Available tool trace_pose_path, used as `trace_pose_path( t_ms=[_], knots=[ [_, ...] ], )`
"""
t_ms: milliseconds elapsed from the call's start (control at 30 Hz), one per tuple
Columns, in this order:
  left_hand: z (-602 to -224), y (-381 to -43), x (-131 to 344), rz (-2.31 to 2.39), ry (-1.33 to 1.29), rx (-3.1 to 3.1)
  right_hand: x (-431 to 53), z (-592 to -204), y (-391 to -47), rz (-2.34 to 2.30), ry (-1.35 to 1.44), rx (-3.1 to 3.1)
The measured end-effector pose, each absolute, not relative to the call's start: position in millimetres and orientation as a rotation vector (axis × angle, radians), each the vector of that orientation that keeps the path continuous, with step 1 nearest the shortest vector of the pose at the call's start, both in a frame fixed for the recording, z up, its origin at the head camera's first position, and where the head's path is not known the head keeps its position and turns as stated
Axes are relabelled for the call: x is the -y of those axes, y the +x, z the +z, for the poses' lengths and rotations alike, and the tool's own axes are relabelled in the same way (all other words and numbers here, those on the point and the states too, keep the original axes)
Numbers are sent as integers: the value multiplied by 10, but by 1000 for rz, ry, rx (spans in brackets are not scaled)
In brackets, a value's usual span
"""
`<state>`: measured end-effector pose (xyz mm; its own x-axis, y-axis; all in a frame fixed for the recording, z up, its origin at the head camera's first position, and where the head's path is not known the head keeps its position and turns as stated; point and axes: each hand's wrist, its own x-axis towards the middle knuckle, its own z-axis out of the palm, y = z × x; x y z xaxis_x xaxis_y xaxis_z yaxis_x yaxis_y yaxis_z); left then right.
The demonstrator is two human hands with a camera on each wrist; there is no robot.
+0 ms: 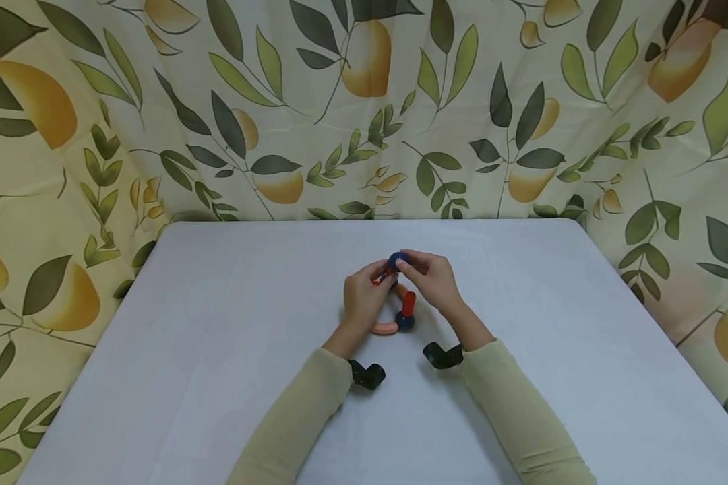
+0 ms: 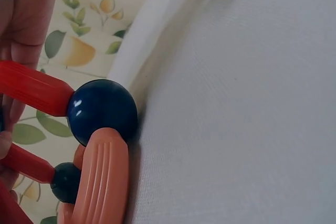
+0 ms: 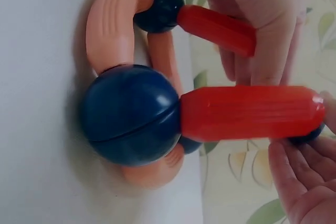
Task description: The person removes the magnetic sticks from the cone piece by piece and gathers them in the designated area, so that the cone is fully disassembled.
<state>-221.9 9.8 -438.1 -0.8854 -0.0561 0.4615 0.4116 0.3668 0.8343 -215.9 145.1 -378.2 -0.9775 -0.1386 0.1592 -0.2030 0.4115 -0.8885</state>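
Observation:
A ring of curved salmon sticks (image 1: 385,329) and dark blue balls (image 3: 131,114) lies on the white table. Red ribbed sticks (image 3: 252,113) stand up from the balls. My right hand (image 1: 432,277) pinches a blue ball (image 1: 398,260) above the ring, between thumb and fingers. Close beside it, my left hand (image 1: 362,294) pinches another red stick (image 3: 218,29); its fingers partly cover that stick. In the left wrist view, a large blue ball (image 2: 102,111) joins a red stick (image 2: 37,87) and a salmon stick (image 2: 105,177).
White cloth covers the table (image 1: 218,337), and its far edge meets a leaf-and-fruit patterned curtain (image 1: 315,135). A black wrist camera mount (image 1: 367,374) sticks out at the left sleeve, another black mount (image 1: 443,355) at the right one.

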Motion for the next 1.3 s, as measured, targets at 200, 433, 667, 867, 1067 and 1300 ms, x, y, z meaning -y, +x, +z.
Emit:
trace_pose_path(
  t_ms=[200,433,667,867,1067,1300],
  knots=[
    [-4372,-2208,-112,-1551,-268,2232,-1644,-4036,-2340,1568,214,2649],
    [-4359,-2188,-117,-1578,-213,2271,-1844,-4131,-2442,1468,191,2744],
    [-4362,-2195,-122,-1615,-227,2244,-2025,-4161,-2524,1383,147,2878],
    [-4356,-2184,-120,-1619,-227,2245,-2120,-4191,-2552,1375,84,2939],
    [-4355,-2189,-112,-1607,-226,2254,-2168,-4244,-2584,1370,35,2977],
    [-4273,-2111,-56,-1378,-251,2389,-2187,-4257,-2592,1357,2,2998]
  ],
)
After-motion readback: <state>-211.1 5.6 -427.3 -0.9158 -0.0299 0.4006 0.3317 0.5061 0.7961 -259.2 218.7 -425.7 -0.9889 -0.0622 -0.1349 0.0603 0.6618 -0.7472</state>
